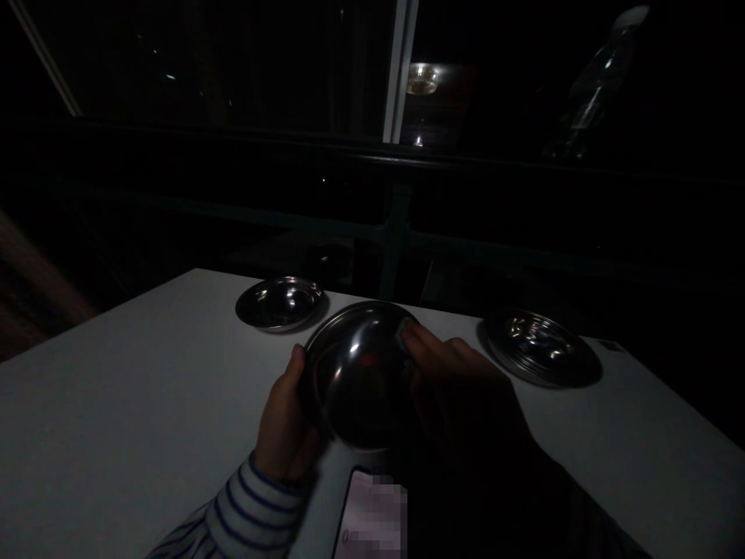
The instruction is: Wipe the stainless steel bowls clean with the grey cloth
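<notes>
1. My left hand [285, 431] holds the steel bowl [358, 388] over the table [145, 388], fingers closed on its side, likely to steady it.
2. My right hand [459, 373] presses a small pale wad [405, 332] against its rim; shadow hides how tightly those fingers close.
3. Another bowl [279, 303] and stacked bowls [541, 349] sit farther off, apparently leaving me room.

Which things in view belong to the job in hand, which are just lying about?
In the job:
metal bowl, gripped by left hand, right hand against it
probably left-side bowl and right-side, apparently stacked bowls: similar metalware

Apparently just lying about:
phone
clear bottle
</notes>
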Available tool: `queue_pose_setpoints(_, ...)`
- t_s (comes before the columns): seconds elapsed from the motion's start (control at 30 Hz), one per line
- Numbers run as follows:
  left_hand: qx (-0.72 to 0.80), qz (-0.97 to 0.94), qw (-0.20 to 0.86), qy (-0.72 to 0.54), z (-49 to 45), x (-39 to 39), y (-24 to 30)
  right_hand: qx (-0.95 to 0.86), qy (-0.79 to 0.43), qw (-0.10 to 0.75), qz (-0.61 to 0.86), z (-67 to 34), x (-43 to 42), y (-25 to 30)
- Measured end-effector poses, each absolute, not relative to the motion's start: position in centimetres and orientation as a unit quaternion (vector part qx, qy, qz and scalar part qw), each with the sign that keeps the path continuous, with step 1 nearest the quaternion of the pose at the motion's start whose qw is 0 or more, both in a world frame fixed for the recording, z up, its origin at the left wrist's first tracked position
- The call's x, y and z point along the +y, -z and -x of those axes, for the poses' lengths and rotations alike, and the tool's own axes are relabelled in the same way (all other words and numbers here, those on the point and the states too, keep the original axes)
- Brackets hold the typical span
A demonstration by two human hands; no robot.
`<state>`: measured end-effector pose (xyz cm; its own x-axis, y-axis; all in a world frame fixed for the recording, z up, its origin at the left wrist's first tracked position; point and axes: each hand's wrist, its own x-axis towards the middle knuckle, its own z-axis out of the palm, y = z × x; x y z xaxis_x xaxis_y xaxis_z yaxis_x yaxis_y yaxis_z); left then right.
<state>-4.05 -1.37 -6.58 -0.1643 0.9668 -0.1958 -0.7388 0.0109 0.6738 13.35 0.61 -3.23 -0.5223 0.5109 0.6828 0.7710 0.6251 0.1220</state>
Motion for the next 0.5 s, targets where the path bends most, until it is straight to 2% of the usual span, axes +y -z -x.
queue_pose_setpoints(0.17, 0.348, -0.171, 0.623, -0.680, 3.8, -1.4, 6.6, -0.849, 0.155, 0.282, 0.419, -14.0, 1.0, 2.9)
queue_pose_setpoints(0.27, 0.354, -0.183, 0.630, -0.666, 3.5, -1.6, 6.9, -0.873, 0.150, 0.262, 0.383, -13.5, 1.0, 3.4)
queue_pose_setpoints(0.37, 0.357, -0.200, 0.638, -0.652, 3.4, -1.8, 7.2, -0.892, 0.187, 0.272, 0.308, -12.6, 0.5, 4.4)
queue_pose_setpoints(0.5, 0.351, -0.192, 0.635, -0.661, 3.2, -1.9, 7.5, -0.891, 0.234, 0.254, 0.294, -11.2, -0.5, 5.3)
